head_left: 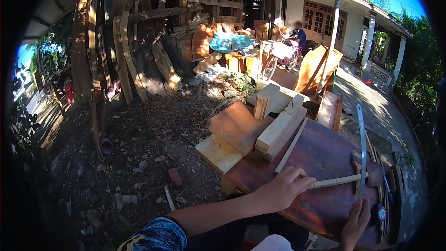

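My left hand (291, 185) is closed on a thin, pale wooden strip (339, 180) above a dark reddish-brown worktop (311, 151). In my right hand (355, 221) is a long, flat metal blade (360, 135), pointing away from me and crossing the strip's far end. Another pale strip (290, 146) lies beside long wooden blocks (281, 132). A brown board (237, 125) rests on a lighter plank (218, 155) at the worktop's left. By my right hand lie a small blue-and-white object (382, 212) and several long, narrow pieces along the edge.
A person (297, 37) is beside a bicycle (270, 65) at the back, near leaning orange boards (316, 69). Old planks (125, 56) stand at the back left above leaf-strewn ground (153, 162) with scraps and a short pipe (106, 146). A concrete path (357, 88) runs along the right.
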The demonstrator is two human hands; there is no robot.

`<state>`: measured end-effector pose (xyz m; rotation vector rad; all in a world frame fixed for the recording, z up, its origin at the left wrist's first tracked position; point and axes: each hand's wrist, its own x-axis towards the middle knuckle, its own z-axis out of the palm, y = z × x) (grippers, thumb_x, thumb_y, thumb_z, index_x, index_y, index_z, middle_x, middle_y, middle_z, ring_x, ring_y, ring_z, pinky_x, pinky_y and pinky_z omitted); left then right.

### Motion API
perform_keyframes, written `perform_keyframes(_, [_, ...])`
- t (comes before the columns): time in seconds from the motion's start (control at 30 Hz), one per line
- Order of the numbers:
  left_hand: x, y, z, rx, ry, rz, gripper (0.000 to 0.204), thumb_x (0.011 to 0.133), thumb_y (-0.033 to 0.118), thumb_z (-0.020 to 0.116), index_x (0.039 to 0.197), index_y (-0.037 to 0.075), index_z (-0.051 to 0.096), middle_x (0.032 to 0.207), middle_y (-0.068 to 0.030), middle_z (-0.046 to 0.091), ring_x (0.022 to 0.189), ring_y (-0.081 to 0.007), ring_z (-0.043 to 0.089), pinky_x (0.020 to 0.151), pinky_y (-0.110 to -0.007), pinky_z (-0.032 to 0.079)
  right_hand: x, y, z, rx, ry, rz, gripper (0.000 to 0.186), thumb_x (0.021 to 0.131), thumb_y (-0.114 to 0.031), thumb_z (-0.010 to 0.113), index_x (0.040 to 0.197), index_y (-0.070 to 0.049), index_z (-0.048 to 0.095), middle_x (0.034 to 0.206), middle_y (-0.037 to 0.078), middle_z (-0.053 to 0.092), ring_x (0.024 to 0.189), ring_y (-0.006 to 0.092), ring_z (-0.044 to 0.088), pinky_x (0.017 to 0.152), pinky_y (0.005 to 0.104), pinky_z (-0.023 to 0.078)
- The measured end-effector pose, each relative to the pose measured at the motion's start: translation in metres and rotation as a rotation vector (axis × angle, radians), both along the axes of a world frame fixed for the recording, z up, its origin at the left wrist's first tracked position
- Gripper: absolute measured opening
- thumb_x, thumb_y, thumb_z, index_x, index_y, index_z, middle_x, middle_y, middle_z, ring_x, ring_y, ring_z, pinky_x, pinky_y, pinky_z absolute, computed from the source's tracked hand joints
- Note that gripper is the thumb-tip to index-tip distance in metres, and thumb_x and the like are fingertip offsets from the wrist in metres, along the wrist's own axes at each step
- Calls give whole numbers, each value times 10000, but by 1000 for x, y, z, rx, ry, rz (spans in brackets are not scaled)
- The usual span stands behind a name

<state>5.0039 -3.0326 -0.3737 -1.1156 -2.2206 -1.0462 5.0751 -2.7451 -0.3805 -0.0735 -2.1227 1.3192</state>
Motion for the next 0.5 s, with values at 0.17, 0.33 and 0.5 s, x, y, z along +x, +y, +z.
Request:
perform_keyframes(0.17, [5,0,-8,-54,-60,58,346,988,131,681,1309,6,641,1101,-124,581,1052,-304,600,981,-421,503,3,1,-2,-187,33,14,302,1136,-315,538,968,-67,506,814,-64,413,711,24,374,611,217,299])
perform_keyframes(0.33, [8,5,-1,-101,-179,101,278,968,184,714,1174,-1,687,1063,-120,600,1054,-310,609,961,-427,502,15,-9,-4,-56,35,-224,247,1122,-249,522,1046,-15,542,764,20,475,681,147,443,640,313,366])
perform_keyframes(0.5, [9,-7,10,46,-174,153,165,917,165,761,988,24,714,939,-135,615,918,-359,641,843,-449,526,52,-70,62,435,-298,16,276,1039,-78,544,1309,-26,565,881,272,640,850,492,639,734,500,467])
